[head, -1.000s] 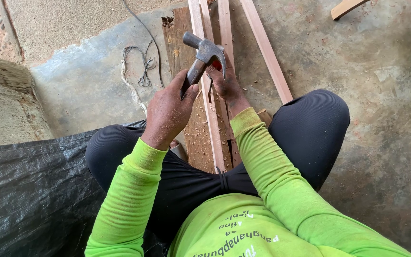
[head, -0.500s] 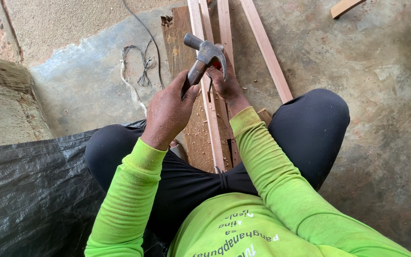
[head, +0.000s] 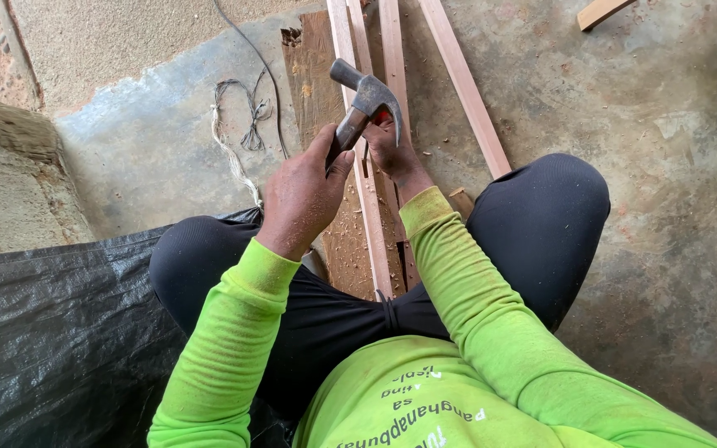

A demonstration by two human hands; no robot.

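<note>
Since a second ago the claw hammer [head: 364, 101] has dropped slightly toward the wooden slats [head: 373, 207], its head now just above the right hand [head: 392, 148]. The left hand [head: 304, 192] has its fingers wrapped tight round the handle. The right hand's fingers press together on a slat under the hammer head. Frayed string [head: 238, 124] lies on the concrete floor [head: 665, 124] nearby, black plastic sheeting [head: 51, 332] farther left.

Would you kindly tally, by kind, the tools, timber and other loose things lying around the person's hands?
Claw hammer, in the left hand: 1
Thin wooden slats, one under the right hand: 4
Dark plank: 1
Wood offcut: 1
String bundle: 1
Black plastic sheet: 1
Total: 9
</note>
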